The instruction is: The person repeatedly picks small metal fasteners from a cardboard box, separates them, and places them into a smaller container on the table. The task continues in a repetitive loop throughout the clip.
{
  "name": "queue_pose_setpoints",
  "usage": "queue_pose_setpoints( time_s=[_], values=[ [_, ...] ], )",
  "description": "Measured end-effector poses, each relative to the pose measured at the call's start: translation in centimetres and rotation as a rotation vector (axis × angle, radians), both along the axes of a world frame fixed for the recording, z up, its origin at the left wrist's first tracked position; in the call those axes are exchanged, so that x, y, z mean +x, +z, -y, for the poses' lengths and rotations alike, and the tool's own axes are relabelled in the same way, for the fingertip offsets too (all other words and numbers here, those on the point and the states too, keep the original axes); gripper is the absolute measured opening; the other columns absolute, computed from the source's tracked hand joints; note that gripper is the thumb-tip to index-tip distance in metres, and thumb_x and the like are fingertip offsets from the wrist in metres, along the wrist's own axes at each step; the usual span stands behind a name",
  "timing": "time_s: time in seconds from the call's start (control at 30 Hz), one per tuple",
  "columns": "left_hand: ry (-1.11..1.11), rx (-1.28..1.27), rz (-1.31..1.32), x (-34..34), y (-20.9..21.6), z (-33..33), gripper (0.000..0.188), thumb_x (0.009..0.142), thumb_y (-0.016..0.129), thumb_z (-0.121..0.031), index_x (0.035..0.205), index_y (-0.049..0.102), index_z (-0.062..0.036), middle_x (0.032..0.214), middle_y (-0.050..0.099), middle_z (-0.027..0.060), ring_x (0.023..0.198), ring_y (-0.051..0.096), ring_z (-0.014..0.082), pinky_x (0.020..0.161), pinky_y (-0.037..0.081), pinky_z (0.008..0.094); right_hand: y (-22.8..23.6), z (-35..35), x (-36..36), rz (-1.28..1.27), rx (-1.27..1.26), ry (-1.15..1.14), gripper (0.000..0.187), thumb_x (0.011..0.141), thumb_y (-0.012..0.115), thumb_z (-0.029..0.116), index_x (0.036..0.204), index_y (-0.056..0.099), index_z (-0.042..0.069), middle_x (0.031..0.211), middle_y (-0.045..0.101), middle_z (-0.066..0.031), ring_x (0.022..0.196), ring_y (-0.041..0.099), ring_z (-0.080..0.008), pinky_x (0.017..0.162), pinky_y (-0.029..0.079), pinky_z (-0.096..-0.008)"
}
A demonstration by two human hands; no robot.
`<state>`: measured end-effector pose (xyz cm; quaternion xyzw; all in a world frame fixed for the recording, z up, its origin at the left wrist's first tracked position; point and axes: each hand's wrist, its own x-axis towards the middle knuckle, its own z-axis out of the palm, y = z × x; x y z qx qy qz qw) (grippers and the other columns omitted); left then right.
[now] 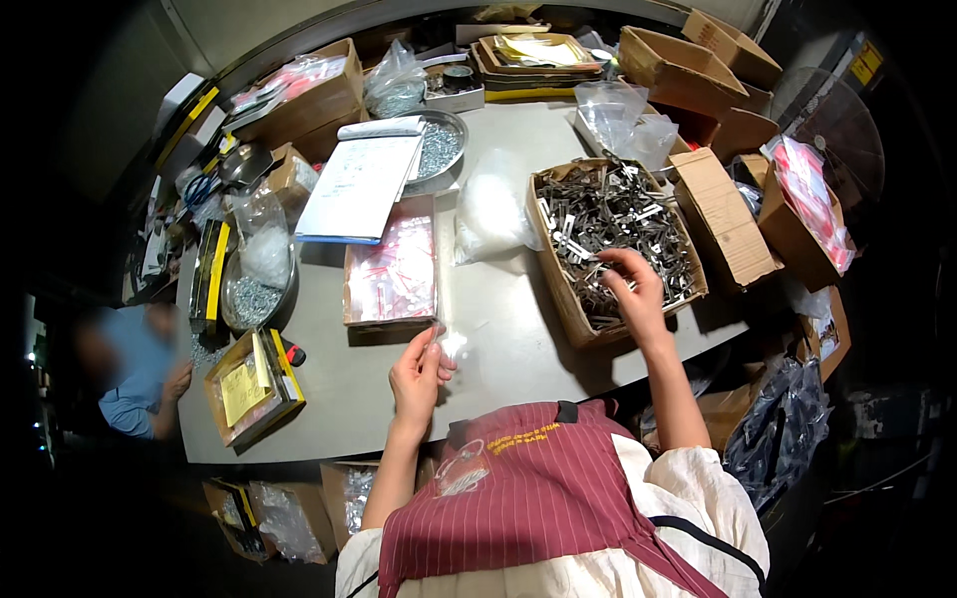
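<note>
My left hand (417, 374) is closed in a pinch on a small clear plastic bag (455, 346), just off the near end of a shallow box of red-and-white zip bags (394, 267). The bag's see-through edges are hard to make out against the table. Above a cardboard box of dark and silvery metal clips (608, 214), my right hand (638, 294) reaches in from the near side. Its thumb and index finger are apart, with their tips close to the metal pieces. Between those fingertips I see nothing clearly held.
A written notepad (361, 184) overlaps the zip-bag box. Metal bowls of screws (257, 299) stand left and behind. A filled clear bag (493, 209) sits between the two boxes. Cardboard boxes (726, 214) crowd the right. At far left is another person (140, 364).
</note>
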<state>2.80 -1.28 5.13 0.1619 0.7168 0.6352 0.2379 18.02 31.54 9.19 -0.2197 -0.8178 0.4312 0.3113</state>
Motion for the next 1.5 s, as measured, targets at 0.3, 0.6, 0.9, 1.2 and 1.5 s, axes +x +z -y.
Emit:
queue_pose_setpoints(
  time_s=[0.3, 0.6, 0.9, 1.2, 1.5],
  values=[
    [0.039, -0.150, -0.406, 1.3, 0.7, -2.4, 0.011, 0.094, 0.071, -0.011, 0.091, 0.072, -0.0002, 0.072, 0.067, 0.0069, 0.062, 0.061, 0.0131, 0.059, 0.049, 0.0290, -0.6, -2.8, 1.3, 0.301, 0.342, 0.057, 0.022, 0.085, 0.070, 0.014, 0.103, 0.069, 0.001, 0.096, 0.066, -0.0146, 0.084, 0.066, -0.0310, 0.076, 0.053, -0.0417],
    [-0.010, -0.321, -0.431, 2.3, 1.1, -4.0, 0.012, 0.091, 0.074, -0.012, 0.088, 0.071, -0.0009, 0.076, 0.067, 0.0111, 0.066, 0.062, 0.0218, 0.064, 0.050, 0.0345, -1.1, -2.7, 0.3, 0.561, 0.804, 0.044, 0.021, 0.084, 0.072, 0.022, 0.079, 0.067, 0.002, 0.081, 0.068, -0.0153, 0.081, 0.067, -0.0326, 0.078, 0.049, -0.0445],
    [-0.126, -0.150, -0.584, 3.0, 1.1, -6.0, 0.010, 0.088, 0.072, -0.010, 0.096, 0.077, -0.0062, 0.084, 0.068, 0.0113, 0.075, 0.066, 0.0272, 0.070, 0.052, 0.0368, 4.4, -5.5, 2.8, 0.322, 0.334, -0.167, 0.018, 0.088, 0.072, 0.017, 0.083, 0.069, -0.001, 0.081, 0.068, -0.0162, 0.073, 0.067, -0.0346, 0.066, 0.052, -0.0425],
    [-0.116, -0.234, -0.664, 3.4, 2.2, -6.5, 0.013, 0.084, 0.078, -0.015, 0.087, 0.074, -0.0035, 0.077, 0.062, 0.0122, 0.070, 0.060, 0.0295, 0.061, 0.045, 0.0408, 1.9, -3.7, 2.3, 0.324, 0.340, -0.048, 0.019, 0.087, 0.074, 0.018, 0.082, 0.069, 0.000, 0.079, 0.067, -0.0151, 0.069, 0.066, -0.0322, 0.063, 0.051, -0.0409],
    [-0.132, -0.194, -0.632, 3.9, 0.7, -5.9, 0.014, 0.081, 0.080, -0.013, 0.083, 0.069, -0.0047, 0.081, 0.063, 0.0087, 0.076, 0.061, 0.0270, 0.069, 0.049, 0.0391, 2.0, -3.6, 2.1, 0.244, 0.513, -0.119, 0.019, 0.087, 0.074, 0.020, 0.080, 0.069, 0.004, 0.079, 0.067, -0.0120, 0.073, 0.064, -0.0321, 0.073, 0.047, -0.0437]
  ],
)
